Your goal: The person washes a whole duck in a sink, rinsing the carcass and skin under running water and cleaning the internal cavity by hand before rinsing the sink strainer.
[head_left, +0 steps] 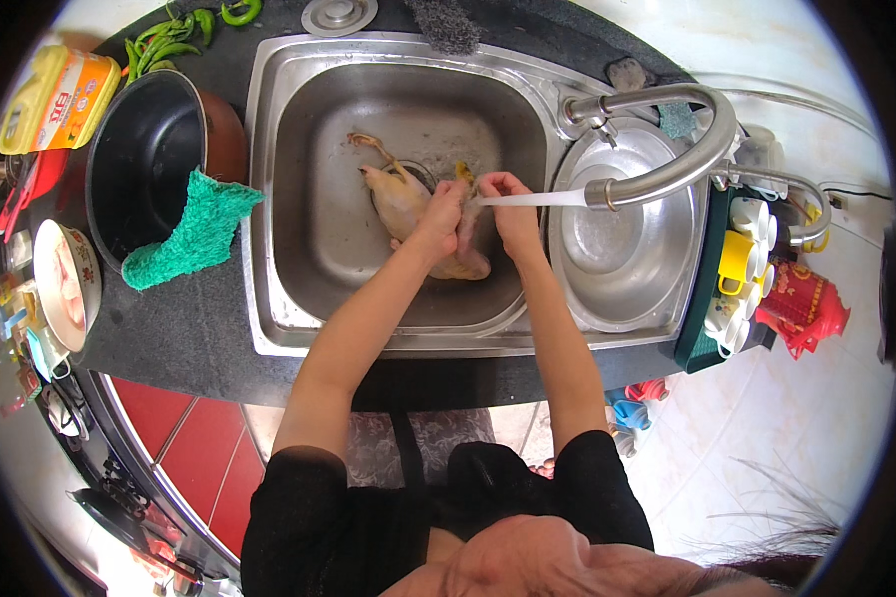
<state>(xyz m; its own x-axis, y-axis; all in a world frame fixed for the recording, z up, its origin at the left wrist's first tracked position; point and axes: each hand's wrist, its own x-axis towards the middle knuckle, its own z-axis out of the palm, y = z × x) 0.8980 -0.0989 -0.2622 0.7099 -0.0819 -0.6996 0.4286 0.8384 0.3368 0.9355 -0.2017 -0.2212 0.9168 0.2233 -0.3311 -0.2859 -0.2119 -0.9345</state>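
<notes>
A pale plucked chicken (396,197) lies in the large steel sink basin (319,249), its neck stretched toward the back left. My left hand (440,214) grips the bird's body from the right side. My right hand (505,204) holds the bird's rear end, close beside the left hand. A stream of water (533,199) runs from the curved steel tap (667,159) onto my right hand and the chicken.
A smaller round basin (617,259) lies right of the large one. A black pot (149,149) with a green cloth (194,234) over its rim stands left, near green peppers (174,40), a yellow tub (55,99) and a bowl (65,284). Cups (742,264) stand at the right.
</notes>
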